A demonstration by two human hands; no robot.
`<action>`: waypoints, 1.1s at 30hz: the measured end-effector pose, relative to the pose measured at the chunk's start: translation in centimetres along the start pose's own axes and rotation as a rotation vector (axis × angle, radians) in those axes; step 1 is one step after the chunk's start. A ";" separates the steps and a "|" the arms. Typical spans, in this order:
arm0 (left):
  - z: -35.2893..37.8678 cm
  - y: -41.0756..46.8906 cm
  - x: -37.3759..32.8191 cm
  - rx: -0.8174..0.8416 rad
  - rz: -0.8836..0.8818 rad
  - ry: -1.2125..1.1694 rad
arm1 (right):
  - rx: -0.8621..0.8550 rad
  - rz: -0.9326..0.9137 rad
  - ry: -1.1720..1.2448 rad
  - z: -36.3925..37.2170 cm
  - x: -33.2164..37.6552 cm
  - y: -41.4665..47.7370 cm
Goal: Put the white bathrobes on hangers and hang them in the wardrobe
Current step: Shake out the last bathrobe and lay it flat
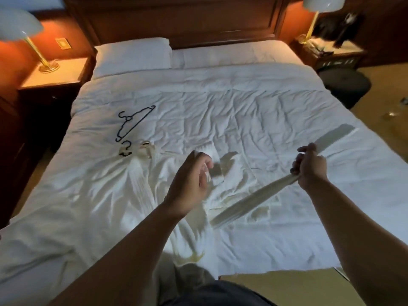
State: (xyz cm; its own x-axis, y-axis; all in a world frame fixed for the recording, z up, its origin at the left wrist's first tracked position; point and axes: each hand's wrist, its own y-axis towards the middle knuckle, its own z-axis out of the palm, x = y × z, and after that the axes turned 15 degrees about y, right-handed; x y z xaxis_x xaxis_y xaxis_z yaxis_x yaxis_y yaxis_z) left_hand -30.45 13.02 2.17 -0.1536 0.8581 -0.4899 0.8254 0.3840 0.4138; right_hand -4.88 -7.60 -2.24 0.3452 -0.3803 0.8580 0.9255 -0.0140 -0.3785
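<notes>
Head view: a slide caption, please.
Left hand and right hand hold a white belt above the bathrobe lying on the bed.

A bedroom, probably a hotel room. A wide white bed (220, 107) backs onto a panelled wooden headboard (176, 18). Matching brass lamps (33, 40) stand on nightstands (50, 74) either side.
</notes>
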 end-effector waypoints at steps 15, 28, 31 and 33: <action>-10.2 -2.9 4.1 -0.342 -0.135 -0.067 | 0.714 -0.236 -0.456 12.0 5.7 -12.3; -28.3 -0.8 6.7 -0.282 -0.249 0.063 | 1.154 -0.383 -1.155 21.6 -7.6 -32.8; -29.2 -1.3 5.8 -0.078 -0.253 -0.028 | 1.233 -0.329 -1.029 22.2 -9.5 -36.8; -29.2 -1.8 4.5 0.148 -0.190 -0.133 | 1.328 -0.409 -0.820 22.6 -11.1 -38.6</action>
State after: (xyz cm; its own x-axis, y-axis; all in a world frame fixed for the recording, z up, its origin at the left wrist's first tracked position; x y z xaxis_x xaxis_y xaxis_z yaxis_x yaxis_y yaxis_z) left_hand -48.48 26.15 21.66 -0.2484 0.7193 -0.6488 0.8604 0.4715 0.1934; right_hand -40.93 18.09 10.68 -0.3639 0.0256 0.9311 0.2956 0.9511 0.0893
